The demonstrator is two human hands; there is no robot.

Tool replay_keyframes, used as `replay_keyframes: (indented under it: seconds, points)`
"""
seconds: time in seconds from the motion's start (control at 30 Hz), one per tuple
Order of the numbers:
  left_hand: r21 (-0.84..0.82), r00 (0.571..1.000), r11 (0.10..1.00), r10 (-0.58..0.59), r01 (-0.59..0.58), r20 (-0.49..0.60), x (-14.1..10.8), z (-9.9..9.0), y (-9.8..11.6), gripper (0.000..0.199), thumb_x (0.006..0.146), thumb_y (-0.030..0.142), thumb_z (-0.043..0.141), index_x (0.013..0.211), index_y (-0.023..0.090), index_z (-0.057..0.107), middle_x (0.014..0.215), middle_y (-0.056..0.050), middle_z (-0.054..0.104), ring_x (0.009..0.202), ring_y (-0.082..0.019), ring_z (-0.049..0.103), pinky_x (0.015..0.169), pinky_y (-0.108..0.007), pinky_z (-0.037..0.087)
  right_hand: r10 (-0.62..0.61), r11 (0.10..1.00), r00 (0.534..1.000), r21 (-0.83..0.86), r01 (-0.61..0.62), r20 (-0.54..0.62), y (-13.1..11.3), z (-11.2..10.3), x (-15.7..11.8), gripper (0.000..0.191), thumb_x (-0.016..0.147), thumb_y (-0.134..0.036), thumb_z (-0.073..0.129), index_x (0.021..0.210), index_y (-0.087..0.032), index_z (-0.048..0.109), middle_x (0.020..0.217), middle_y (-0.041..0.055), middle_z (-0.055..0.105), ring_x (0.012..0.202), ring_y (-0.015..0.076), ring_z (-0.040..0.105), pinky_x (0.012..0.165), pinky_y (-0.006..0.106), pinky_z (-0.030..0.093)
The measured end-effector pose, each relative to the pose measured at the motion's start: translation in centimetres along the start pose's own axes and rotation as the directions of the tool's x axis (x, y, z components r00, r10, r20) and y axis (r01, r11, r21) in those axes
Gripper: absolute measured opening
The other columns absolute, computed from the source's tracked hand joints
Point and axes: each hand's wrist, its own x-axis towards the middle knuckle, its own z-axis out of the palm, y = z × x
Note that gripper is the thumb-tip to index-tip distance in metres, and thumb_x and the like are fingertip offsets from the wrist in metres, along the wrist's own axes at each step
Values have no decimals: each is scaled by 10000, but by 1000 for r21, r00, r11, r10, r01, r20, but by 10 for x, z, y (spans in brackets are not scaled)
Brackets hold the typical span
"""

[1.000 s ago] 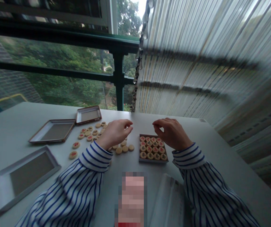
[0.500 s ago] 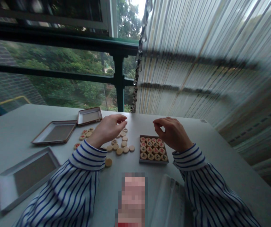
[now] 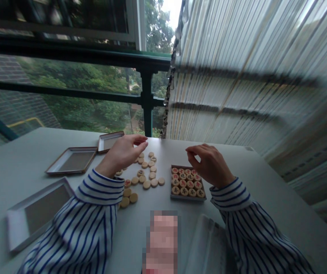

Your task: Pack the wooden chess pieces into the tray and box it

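Note:
My left hand (image 3: 122,155) hovers over loose wooden xiangqi pieces (image 3: 152,175), its thumb and fingers apart and nothing visible between them. Some pieces lie face down, others show red or black characters; my hand and sleeve cover part of the group. To the right, a shallow box (image 3: 188,198) holds rows of xiangqi pieces (image 3: 190,184) with their characters up. Over its far right corner is my right hand (image 3: 211,163), thumb and forefinger brought together in a pinch. Whatever that pinch may hold is hidden from view.
On the left of the white table (image 3: 266,198) lie a grey-white shallow tray (image 3: 16,233) and two brown-rimmed trays (image 3: 49,167), (image 3: 102,141). A clear plastic case (image 3: 207,247) lies near the front. Beyond stand a green railing (image 3: 147,102) and a string curtain (image 3: 223,87).
My left hand has moved slightly left and uncovered more loose pieces, with thumb and fingers closer together. My right hand stays above the box's far corner. The whole view has shifted slightly.

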Motion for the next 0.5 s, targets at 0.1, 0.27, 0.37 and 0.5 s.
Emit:
replay_keyframes:
  seconds: [0.1, 0.27, 0.37, 0.5]
  points:
    - [15, 1000, 1000, -20, 20, -24, 0, -6, -1, 357, 750, 408, 470, 957, 165, 627, 939, -60, 664, 841, -184, 609, 749, -282, 480, -12, 1000, 1000, 4, 12, 5, -1, 0, 0, 201, 810, -206, 436, 892, -172, 617, 796, 53, 647, 787, 160, 557, 749, 303, 369]
    - [-2, 997, 999, -32, 32, -65, -3, -18, 1, 356, 743, 415, 480, 952, 169, 630, 933, -55, 666, 837, -188, 612, 747, -288, 482, -44, 999, 999, 21, 44, 4, -4, 0, -1, 215, 814, -202, 429, 926, -173, 610, 826, 57, 649, 809, 165, 555, 761, 311, 370]
    - [-21, 997, 998, -55, 54, -61, -5, -23, 2, 377, 738, 423, 487, 979, 166, 621, 959, -63, 659, 833, -190, 616, 757, -301, 483, -61, 998, 998, 32, 61, -9, -7, -1, -1, 218, 815, -198, 428, 940, -170, 605, 840, 65, 647, 808, 168, 554, 759, 312, 371]
    - [-47, 995, 997, -62, 58, -74, -9, -29, 4, 388, 733, 434, 493, 993, 174, 615, 968, -59, 657, 825, -185, 621, 773, -305, 480, -78, 996, 997, 44, 78, -12, -12, -3, -2, 213, 815, -192, 431, 945, -172, 598, 844, 60, 642, 805, 166, 547, 760, 303, 371]
